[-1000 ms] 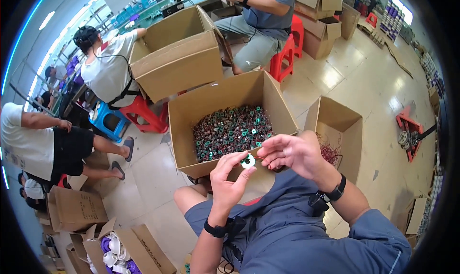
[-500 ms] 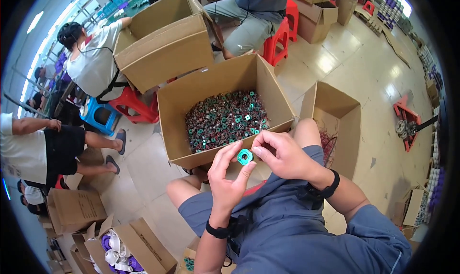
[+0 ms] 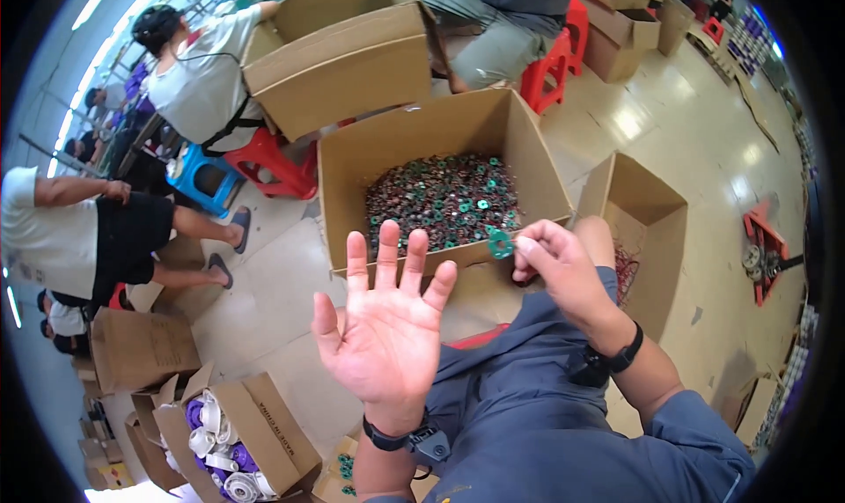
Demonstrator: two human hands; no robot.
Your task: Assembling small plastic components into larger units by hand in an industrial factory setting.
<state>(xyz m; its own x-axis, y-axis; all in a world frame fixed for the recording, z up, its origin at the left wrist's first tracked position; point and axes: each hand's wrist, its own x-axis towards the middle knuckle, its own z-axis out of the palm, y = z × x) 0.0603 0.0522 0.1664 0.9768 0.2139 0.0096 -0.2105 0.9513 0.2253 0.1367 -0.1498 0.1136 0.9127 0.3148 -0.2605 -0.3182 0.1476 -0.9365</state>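
My left hand (image 3: 385, 331) is raised with its palm turned up and its fingers spread, holding nothing. To its right, my right hand (image 3: 568, 274) is closed in a pinch at the edge of a small green ring-shaped part (image 3: 501, 244) with a hole in its middle. The part hangs in front of the near wall of a large open cardboard box (image 3: 414, 129). Inside that box lies a heap of small green rings and dark red, wire-like pieces (image 3: 440, 199).
A tall carton (image 3: 647, 212) with reddish wires stands right of my knee. Beyond the large box is another open box (image 3: 339, 72), with seated people around it. A person (image 3: 66, 230) stands at left. Lower left, a carton (image 3: 268, 428) holds white and purple rolls. A red pallet jack (image 3: 764, 252) stands far right.
My left hand has let go of the green ring and opened flat, palm up. The ring has moved right in my right hand's pinch. The whole view has shifted slightly.
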